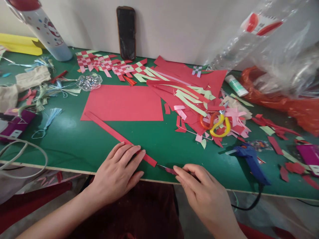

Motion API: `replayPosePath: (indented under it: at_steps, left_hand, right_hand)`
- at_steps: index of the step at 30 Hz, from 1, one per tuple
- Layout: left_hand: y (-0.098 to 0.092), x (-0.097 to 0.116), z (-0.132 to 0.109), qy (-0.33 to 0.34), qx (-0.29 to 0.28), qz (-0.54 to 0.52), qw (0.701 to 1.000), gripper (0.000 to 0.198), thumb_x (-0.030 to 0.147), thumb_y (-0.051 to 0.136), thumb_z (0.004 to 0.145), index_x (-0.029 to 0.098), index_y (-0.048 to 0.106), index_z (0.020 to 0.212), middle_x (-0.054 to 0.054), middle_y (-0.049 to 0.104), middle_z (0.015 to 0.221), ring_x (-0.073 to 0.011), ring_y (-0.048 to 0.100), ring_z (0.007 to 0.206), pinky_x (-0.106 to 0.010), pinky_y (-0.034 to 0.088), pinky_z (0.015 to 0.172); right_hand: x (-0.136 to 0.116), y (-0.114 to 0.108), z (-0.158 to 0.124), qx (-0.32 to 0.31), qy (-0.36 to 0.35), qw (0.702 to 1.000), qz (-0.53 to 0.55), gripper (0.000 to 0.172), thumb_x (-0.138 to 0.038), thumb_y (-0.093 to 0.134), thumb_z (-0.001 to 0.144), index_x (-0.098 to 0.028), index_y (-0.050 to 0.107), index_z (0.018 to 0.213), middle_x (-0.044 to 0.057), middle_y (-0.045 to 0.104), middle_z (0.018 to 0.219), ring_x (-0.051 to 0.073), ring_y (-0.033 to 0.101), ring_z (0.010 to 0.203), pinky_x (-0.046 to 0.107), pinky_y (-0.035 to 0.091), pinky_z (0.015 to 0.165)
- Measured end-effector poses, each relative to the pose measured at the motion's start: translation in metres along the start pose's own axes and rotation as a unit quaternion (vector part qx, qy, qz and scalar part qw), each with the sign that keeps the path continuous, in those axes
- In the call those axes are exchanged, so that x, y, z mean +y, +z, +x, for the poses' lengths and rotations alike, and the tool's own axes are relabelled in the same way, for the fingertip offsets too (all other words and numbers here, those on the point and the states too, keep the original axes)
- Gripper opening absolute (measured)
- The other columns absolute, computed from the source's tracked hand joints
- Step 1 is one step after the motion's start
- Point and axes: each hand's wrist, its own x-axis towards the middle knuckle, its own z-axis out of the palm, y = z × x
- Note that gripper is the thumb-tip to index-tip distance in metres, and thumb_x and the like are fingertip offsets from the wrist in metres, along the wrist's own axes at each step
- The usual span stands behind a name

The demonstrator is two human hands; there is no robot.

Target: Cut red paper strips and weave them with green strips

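Note:
My left hand (pixel 119 169) lies flat with its fingers stretched over a folded red paper strip (pixel 109 131), pressing it to the green table (pixel 67 146). The strip runs slantwise, its upper end overlapping a red paper sheet (pixel 124 103). Between the fingertips of my right hand (pixel 199 184) is a slim craft knife (pixel 170 170), mostly hidden by the fingers. Its thin metal blade points left and meets the strip's lower end, or nearly so; I cannot tell if it touches.
Orange-and-yellow scissors (pixel 219 124) lie among paper scraps on the right, near a blue glue gun (pixel 253 162). Woven paper pieces (pixel 104 63), a dish of beads (pixel 89 81) and a phone (pixel 126 33) are behind. A bottle (pixel 47 31) and tassels (pixel 51 118) occupy the left.

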Motion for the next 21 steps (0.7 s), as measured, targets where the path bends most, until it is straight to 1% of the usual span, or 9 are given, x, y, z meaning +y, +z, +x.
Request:
replayPosePath:
  at_steps: [3, 9, 16, 21]
  left_hand:
    - [0.0000, -0.0001, -0.0001, -0.001, 0.002, -0.004, 1.000, 0.045, 0.037, 0.052, 0.097, 0.015, 0.056, 0.136, -0.011, 0.060, 0.132, -0.0299, 0.052, 0.120, -0.050, 0.037, 0.111]
    - [-0.0012, 0.0002, 0.0006, 0.004, 0.005, 0.001, 1.000, 0.044, 0.037, 0.051, 0.097, 0.014, 0.057, 0.135, -0.012, 0.060, 0.131, -0.0297, 0.051, 0.120, -0.049, 0.037, 0.111]
    - [-0.0007, -0.0002, 0.0013, 0.005, 0.011, 0.002, 1.000, 0.043, 0.035, 0.051, 0.097, 0.014, 0.057, 0.134, -0.012, 0.060, 0.130, -0.0295, 0.052, 0.119, -0.049, 0.037, 0.110]
    - [-0.0012, 0.0009, 0.0009, -0.002, 0.005, 0.005, 1.000, 0.044, 0.037, 0.053, 0.096, 0.016, 0.057, 0.135, -0.012, 0.060, 0.131, -0.0294, 0.053, 0.119, -0.049, 0.040, 0.110]
  right_hand:
    - [-0.0010, -0.0004, 0.0005, 0.000, 0.004, 1.000, -0.003, 0.023, -0.017, 0.052, 0.097, -0.022, 0.073, 0.105, 0.003, 0.067, 0.086, 0.013, 0.065, 0.075, 0.026, 0.050, 0.071]
    - [-0.0035, 0.0015, 0.0025, -0.002, 0.003, 1.000, 0.001, 0.022, -0.019, 0.053, 0.097, -0.020, 0.073, 0.105, 0.004, 0.068, 0.087, 0.013, 0.065, 0.077, 0.026, 0.050, 0.072]
    - [-0.0028, 0.0017, 0.0036, 0.008, 0.005, 1.000, 0.004, 0.023, -0.020, 0.051, 0.098, -0.022, 0.073, 0.105, 0.004, 0.068, 0.086, 0.013, 0.065, 0.076, 0.025, 0.051, 0.071]
    - [-0.0038, -0.0004, 0.0041, -0.005, -0.007, 1.000, 0.010, 0.024, -0.019, 0.051, 0.098, -0.021, 0.074, 0.103, 0.004, 0.068, 0.085, 0.013, 0.065, 0.074, 0.026, 0.051, 0.068]
